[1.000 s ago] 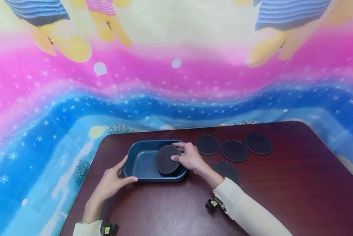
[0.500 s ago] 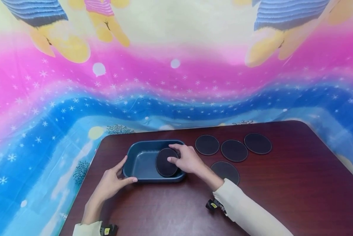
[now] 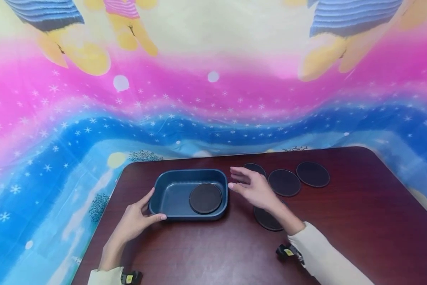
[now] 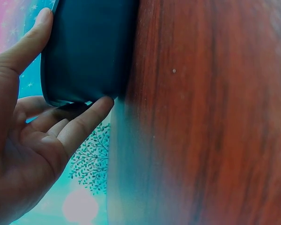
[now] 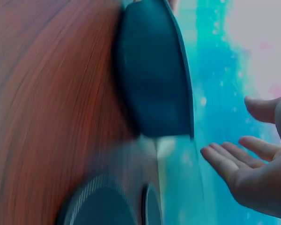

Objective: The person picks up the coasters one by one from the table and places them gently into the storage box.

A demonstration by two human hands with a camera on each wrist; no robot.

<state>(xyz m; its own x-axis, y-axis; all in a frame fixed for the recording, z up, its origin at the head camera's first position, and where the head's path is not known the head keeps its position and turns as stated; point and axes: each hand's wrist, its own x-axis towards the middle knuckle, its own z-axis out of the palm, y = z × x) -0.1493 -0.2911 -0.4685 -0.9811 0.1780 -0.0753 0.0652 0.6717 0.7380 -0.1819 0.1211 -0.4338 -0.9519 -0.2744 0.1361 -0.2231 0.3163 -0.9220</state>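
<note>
A dark blue rectangular container [image 3: 170, 217] with rounded corners stands on the table in the head view. My left hand [image 3: 134, 221] holds its left end, thumb on the near side and fingers round the corner; in the left wrist view the thumb touches the rim of the container [image 4: 86, 51]. One round dark coaster [image 3: 205, 198] lies inside, in the right half. Just right of the container my right hand [image 3: 250, 186] hovers with nothing in it, its fingers apart from the thumb. It partly covers a coaster [image 3: 254, 168] behind it, and its wrist covers part of a nearer coaster [image 3: 267, 218].
Two more dark coasters, a middle coaster [image 3: 284, 183] and a far right coaster [image 3: 312, 174], lie flat on the reddish-brown table [image 3: 356, 206]. A patterned cloth backdrop [image 3: 213, 99] hangs behind the table's far edge.
My right hand has lowered the coaster into the container, let go of it and drawn back to the right. My left hand has stayed at the container's left end.
</note>
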